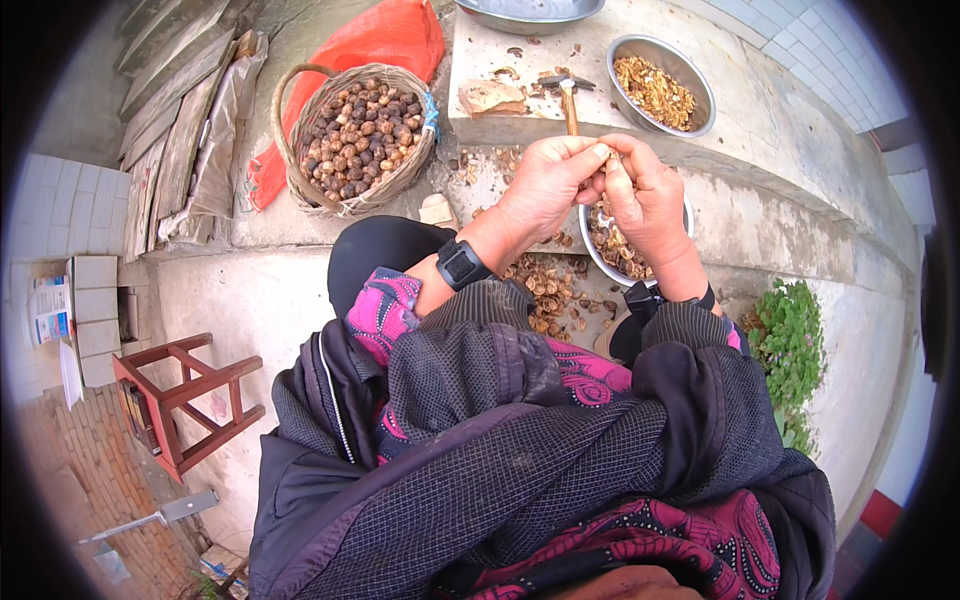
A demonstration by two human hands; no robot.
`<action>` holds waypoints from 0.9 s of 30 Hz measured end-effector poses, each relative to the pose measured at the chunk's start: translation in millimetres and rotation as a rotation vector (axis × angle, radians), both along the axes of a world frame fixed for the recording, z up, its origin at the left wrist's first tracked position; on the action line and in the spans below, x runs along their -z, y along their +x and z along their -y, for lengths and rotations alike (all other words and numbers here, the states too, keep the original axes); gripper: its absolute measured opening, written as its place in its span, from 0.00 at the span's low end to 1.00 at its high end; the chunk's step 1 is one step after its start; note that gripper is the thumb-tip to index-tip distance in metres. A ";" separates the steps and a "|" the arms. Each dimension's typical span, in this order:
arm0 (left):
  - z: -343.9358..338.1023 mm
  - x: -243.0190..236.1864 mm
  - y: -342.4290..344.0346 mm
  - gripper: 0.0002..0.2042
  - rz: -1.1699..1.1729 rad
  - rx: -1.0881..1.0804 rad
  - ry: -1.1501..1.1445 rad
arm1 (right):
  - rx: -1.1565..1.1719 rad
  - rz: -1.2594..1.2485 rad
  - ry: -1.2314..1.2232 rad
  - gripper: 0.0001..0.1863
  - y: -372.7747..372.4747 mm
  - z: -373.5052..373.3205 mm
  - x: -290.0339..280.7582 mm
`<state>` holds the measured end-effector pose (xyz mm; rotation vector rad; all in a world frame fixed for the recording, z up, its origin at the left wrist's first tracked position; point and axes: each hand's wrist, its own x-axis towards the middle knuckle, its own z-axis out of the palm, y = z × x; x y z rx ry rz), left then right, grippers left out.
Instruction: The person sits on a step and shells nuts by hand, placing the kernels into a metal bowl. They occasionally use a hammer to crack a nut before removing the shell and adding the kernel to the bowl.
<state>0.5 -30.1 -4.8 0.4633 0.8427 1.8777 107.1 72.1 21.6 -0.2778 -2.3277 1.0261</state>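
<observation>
My left hand (pixel 545 188) and my right hand (pixel 645 190) meet in front of me, fingertips pinched together. Between them is a small pale walnut piece (pixel 612 158), mostly covered by the fingers. Partly hidden below my right hand, a bowl (pixel 688 218) holds cracked walnut shells. Just beyond the hands a hammer (pixel 569 105) lies on the concrete step, its handle toward me. At the far right stands a metal bowl (pixel 707 100) of walnut kernels (pixel 655 92). A wicker basket (pixel 312 203) of whole walnuts (pixel 360 130) is at the far left.
Broken shells (pixel 548 295) litter the ground below my hands. A stone chunk (pixel 492 97) lies left of the hammer, and a metal basin (pixel 530 14) sits behind. An orange-red mesh sack (pixel 400 35) is behind the basket. A wooden stool (pixel 190 400) lies left; a green plant (pixel 790 345) grows right.
</observation>
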 end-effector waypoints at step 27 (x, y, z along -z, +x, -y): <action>-3.5 -1.2 5.2 0.08 0.107 -0.086 0.033 | -0.157 -0.017 -0.475 0.12 -1.0 -10.5 -0.9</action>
